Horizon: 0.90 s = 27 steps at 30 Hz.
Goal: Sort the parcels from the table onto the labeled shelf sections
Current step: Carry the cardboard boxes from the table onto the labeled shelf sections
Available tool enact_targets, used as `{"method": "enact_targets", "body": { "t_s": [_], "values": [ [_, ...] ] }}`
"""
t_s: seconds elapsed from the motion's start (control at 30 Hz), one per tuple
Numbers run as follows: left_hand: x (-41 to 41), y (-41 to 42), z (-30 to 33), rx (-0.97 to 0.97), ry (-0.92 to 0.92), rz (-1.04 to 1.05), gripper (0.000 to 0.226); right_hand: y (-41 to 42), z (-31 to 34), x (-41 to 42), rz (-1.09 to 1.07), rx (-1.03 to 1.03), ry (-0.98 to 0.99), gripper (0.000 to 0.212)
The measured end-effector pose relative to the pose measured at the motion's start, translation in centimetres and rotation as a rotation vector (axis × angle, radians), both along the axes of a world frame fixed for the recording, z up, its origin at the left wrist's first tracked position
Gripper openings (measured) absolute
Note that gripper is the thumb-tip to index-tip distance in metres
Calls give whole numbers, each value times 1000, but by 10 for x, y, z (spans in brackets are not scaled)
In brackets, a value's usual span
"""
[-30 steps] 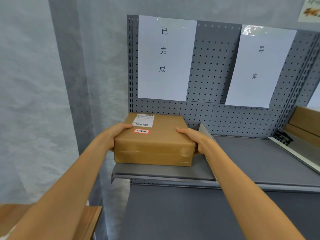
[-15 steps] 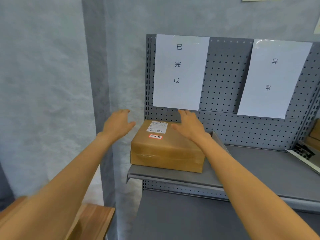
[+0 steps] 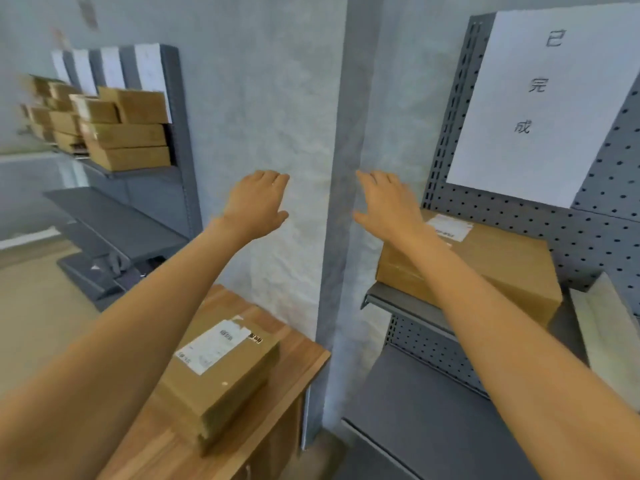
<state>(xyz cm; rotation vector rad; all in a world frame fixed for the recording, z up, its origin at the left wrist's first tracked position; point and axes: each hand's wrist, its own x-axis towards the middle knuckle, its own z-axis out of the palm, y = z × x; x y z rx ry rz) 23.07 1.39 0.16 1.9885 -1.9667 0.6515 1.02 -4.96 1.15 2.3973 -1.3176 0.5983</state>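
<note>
One brown box [image 3: 485,261] sits on the gray shelf [image 3: 398,299], right under the white paper sign [image 3: 540,105] with three dark marks on it. That box looks put away — nothing is holding it.

Both hands are up in the air with nothing in them. The left hand [image 3: 256,206] has its fingers loose and spread, in front of the bare wall. The right hand [image 3: 388,202] is the same, fingers loose, just beside the box on the shelf but not gripping it.

Down low, another box [image 3: 221,372] with a white label lies on the wooden table [image 3: 304,355]. It has not been sorted yet, so I think it is the next one to pick up.

Far off on the left, a stack of boxes [image 3: 117,129] fills a different shelf — too blurry to read.
</note>
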Motion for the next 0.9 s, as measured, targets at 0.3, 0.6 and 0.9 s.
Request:
{"method": "enact_targets", "body": {
  "t_s": [0.3,0.6,0.9],
  "values": [
    [77,97,-41,54,37,294,62,28,-42,105,282,23,35,70],
    [97,131,-121,172,145,444,59,36,-125,132,379,194,137,67],
    [123,115,-208,272,307,504,53,12,-200,155,364,381,175,66]
  ]
}}
